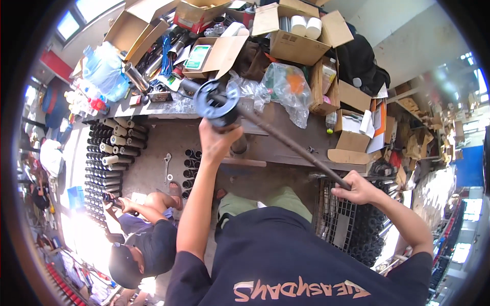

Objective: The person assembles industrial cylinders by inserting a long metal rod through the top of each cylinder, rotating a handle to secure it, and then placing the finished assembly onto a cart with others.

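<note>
My left hand is wrapped around the lower body of a dark metal part with a slotted round flange, held up over the workbench's front edge. A long dark metal rod runs slantwise from this part to my right hand. My right fingers are closed around the rod's near right end. At its other end the rod meets the flange; whether it sits inside the opening or lies across it, I cannot tell.
The cluttered workbench carries cardboard boxes and a clear plastic bag. Below left are stacked tubes and a wrench on the floor. Another person sits close by on the left. A wire crate stands right.
</note>
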Motion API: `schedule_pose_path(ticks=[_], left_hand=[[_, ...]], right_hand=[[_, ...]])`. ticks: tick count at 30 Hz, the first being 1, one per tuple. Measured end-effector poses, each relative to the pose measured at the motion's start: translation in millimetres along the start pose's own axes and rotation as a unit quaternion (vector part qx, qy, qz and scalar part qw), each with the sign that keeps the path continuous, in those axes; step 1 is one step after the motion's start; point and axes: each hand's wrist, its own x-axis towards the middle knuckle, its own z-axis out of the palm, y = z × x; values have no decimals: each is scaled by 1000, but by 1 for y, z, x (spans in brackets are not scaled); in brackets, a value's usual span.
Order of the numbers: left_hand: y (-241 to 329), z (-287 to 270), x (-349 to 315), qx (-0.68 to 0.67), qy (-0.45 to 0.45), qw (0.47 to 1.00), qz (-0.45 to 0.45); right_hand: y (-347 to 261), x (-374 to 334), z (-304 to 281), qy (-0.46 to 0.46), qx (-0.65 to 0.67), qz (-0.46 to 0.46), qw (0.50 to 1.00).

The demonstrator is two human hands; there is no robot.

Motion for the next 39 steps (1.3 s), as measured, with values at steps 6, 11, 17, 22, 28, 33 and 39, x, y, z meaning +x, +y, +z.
schedule_pose_path(ticks=[6,11,17,22,28,33,39], left_hand=[[-34,25,-6,39,106,957,268],[-35,24,-6,29,95,981,164],[-41,5,-3,42,96,979,172],[-46,4,0,-19,30,986,163],[-10,-27,24,-45,-252,965,49],[9,-55,44,41,-368,926,-68],[30,-108,-54,-115,-248,930,-247]], right_hand=[[20,6,73,-261,301,7,917],[10,13,99,-227,353,-107,902],[7,12,111,-161,350,-122,915],[-19,11,183,-37,384,-139,912],[-98,63,357,133,459,-181,859],[-175,162,443,181,542,-204,795],[-167,162,412,223,446,-217,839]])
